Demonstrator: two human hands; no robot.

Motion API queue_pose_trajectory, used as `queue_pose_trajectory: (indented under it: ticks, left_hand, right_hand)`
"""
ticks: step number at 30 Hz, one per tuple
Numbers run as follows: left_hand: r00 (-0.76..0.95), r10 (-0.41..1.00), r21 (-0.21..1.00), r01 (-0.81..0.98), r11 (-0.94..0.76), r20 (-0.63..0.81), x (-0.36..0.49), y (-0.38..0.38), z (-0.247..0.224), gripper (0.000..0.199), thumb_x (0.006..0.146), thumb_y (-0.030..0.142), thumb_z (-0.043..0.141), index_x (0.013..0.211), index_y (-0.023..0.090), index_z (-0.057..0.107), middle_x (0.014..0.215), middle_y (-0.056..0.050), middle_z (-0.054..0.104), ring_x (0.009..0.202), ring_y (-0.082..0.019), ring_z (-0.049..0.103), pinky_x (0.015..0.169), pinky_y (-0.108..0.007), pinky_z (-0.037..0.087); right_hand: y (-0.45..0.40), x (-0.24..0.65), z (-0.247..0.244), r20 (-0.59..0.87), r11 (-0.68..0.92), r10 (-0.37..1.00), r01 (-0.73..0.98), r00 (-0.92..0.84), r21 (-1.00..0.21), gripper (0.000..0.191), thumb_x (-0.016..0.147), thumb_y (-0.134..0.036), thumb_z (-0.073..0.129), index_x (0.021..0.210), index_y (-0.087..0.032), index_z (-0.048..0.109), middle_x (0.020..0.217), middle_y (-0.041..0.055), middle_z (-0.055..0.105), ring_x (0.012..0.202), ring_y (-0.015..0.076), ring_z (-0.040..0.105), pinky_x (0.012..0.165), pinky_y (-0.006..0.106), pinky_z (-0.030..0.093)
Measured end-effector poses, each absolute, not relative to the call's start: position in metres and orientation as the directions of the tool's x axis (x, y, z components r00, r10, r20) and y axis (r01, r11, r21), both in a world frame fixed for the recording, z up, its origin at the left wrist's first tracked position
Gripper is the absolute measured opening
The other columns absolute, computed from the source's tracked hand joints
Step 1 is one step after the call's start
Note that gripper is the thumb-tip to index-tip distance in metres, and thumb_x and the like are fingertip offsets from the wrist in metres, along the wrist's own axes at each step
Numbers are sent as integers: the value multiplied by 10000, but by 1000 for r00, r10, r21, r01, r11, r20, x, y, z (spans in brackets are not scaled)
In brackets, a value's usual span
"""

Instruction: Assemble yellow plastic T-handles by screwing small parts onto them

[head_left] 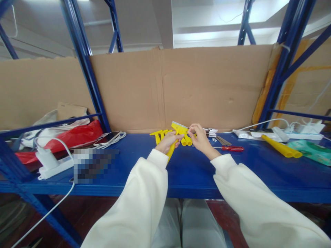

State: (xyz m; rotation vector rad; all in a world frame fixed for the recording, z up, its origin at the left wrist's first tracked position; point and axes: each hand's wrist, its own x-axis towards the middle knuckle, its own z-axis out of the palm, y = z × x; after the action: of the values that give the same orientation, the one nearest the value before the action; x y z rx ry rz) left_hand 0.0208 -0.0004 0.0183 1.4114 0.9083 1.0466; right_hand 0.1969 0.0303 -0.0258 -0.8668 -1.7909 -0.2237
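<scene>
Hands (169, 142) (199, 137) meet at a yellow T-shaped tool (179, 128), forearms (147, 179) angled inward.

Blue table (191, 175), cardboard panel (217, 86) behind. Left hand (168, 142) grips handle of yellow T-shaped tool (178, 128); right hand (200, 137) at right end of its head. Red-handled screwdriver (232, 148) to the right. Farther right, yellow tubes (278, 147) beside green packet (314, 151). Left: power strip (57, 169), red bag (72, 137).

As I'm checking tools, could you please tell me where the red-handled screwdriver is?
In the head view, the screwdriver lies on the blue shelf, handle right of the right hand, in front of the thin strips.
</scene>
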Motion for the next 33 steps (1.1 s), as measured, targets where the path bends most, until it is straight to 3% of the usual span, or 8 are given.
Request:
queue_pose_trajectory:
  ticks: [7, 14, 20, 27, 33]
  left_hand:
    - [329, 939, 995, -34, -98, 103, 22, 3, 16, 379, 857, 51, 729, 611, 186, 474, 491, 66, 457, 333, -34, 357, 394, -193, 265]
    - [320, 943, 996, -10, -93, 91, 22, 5, 16, 367, 850, 76, 722, 607, 186, 470, 465, 73, 446, 332, -39, 350, 381, -179, 258]
    - [351, 933, 997, -18, -71, 73, 21, 9, 14, 412, 811, 134, 805, 596, 194, 460, 479, 64, 457, 338, -37, 353, 384, -191, 264]
    - [326, 944, 998, 24, -63, 52, 23, 6, 15, 407, 836, 92, 755, 594, 192, 443, 469, 72, 447, 333, -38, 357, 377, -185, 259]
    - [295, 952, 995, 32, -94, 80, 25, 3, 15, 380, 853, 9, 671, 586, 177, 460, 466, 71, 450, 321, -31, 354, 362, -178, 244]
  right_hand:
    - [29, 196, -25, 861, 709, 491, 636, -134, -305, 72, 919, -265, 576, 856, -252, 608, 1083, 108, 652, 1079, 297, 594, 990, 472, 447]
    - [39, 195, -29, 877, 770, 478, 502, -48, -393, 75, 867, -263, 608, 793, -250, 610, 997, 80, 661, 1027, 265, 613, 980, 448, 481]
    - [45, 196, -33, 845, 750, 535, 462, -3, -474, 111, 856, -300, 650, 762, -244, 632, 987, 75, 664, 1044, 266, 613, 985, 459, 484]
    - [49, 195, -35, 803, 718, 595, 446, 5, -535, 152, 806, -336, 699, 727, -244, 606, 912, 58, 669, 1011, 264, 616, 1014, 485, 471]
    - [59, 195, -44, 645, 580, 752, 333, 133, -744, 365, 758, -489, 767, 981, -247, 609, 1049, 64, 689, 1058, 259, 634, 1002, 477, 498]
